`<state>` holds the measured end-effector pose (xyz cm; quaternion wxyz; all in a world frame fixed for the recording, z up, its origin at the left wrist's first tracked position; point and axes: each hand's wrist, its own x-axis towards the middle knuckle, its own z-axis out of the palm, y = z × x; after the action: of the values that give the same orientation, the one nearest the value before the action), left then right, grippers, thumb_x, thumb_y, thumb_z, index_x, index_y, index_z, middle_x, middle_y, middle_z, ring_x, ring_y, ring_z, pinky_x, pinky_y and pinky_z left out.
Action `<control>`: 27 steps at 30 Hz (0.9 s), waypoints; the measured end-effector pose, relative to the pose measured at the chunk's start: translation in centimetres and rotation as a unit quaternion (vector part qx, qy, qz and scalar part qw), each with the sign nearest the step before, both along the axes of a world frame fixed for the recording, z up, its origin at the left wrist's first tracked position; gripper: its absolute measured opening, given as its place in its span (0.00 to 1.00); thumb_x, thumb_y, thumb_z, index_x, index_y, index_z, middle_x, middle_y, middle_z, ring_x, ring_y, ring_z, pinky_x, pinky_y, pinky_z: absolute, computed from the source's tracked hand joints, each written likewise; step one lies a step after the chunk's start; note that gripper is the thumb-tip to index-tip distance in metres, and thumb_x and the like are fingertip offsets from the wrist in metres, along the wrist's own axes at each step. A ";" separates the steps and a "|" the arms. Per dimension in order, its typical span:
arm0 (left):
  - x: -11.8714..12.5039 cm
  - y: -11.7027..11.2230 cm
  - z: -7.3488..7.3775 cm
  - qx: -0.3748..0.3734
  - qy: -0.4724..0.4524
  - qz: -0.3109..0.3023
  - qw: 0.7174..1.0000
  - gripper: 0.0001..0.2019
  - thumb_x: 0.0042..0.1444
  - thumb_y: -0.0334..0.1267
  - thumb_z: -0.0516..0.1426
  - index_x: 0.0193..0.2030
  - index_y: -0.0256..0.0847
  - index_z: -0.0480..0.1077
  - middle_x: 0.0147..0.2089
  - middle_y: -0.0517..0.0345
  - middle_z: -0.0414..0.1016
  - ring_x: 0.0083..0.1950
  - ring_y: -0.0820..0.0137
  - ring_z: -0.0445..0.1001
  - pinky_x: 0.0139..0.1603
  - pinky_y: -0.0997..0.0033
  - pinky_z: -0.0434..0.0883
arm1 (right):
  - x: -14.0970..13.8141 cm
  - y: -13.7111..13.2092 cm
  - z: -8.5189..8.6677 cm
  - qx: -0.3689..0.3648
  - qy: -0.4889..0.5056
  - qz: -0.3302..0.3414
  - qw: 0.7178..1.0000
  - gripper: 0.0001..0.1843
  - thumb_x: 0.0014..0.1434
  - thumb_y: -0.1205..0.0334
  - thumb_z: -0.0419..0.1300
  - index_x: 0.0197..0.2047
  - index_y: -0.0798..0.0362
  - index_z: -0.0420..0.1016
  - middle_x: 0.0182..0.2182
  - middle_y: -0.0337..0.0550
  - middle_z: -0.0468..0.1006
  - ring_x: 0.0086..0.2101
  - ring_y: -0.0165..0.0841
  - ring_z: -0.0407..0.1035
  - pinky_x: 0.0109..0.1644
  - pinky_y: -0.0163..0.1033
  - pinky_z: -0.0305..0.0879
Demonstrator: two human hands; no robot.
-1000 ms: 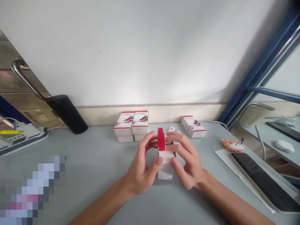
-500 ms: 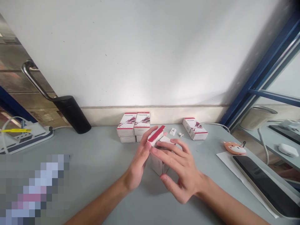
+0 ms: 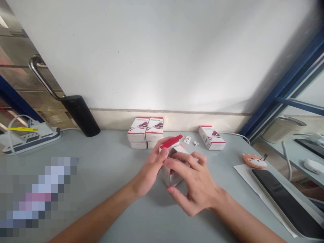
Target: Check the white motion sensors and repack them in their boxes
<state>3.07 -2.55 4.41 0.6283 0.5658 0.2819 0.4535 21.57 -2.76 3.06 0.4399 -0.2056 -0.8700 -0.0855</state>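
A small white carton [image 3: 165, 175] with red trim stands near the middle of the desk, its top flap [image 3: 172, 142] raised. My left hand [image 3: 149, 172] is closed around the carton's left side, with the thumb at the base of the flap. Over the carton's open top, my right hand [image 3: 196, 179] has its fingers spread and bent, the fingertips at the opening. Its thumb is apart from the other fingers, close to the carton's lower front edge. What lies inside the carton is mostly hidden by the fingers.
Several similar cartons [image 3: 138, 130] are stacked behind my left hand. Another carton [image 3: 212, 137] lies back right, near small white parts [image 3: 187, 139]. A phone [image 3: 283, 199] on paper and an orange animal-faced case [image 3: 254, 161] are right; a power strip [image 3: 32, 138] and black cylinder [image 3: 81, 114] left.
The camera view has shifted slightly. My left thumb has moved up onto the flap's base, and the right thumb has shifted a little left along the carton's front.
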 end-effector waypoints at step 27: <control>-0.2 -0.3 -0.9 0.066 -0.008 -0.034 0.997 0.27 0.63 0.33 0.52 0.70 0.48 0.61 0.69 0.50 0.73 0.67 0.51 0.71 0.63 0.51 0.66 | 3.6 5.0 -3.3 -0.218 0.295 -0.134 0.921 0.12 0.73 0.57 0.51 0.52 0.49 0.73 0.41 0.45 0.80 0.41 0.39 0.74 0.47 0.47 0.71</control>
<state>2.88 -2.85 3.49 0.6070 0.6119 0.2271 0.4535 25.13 2.20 -0.25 0.6052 -0.4270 -0.6625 0.1122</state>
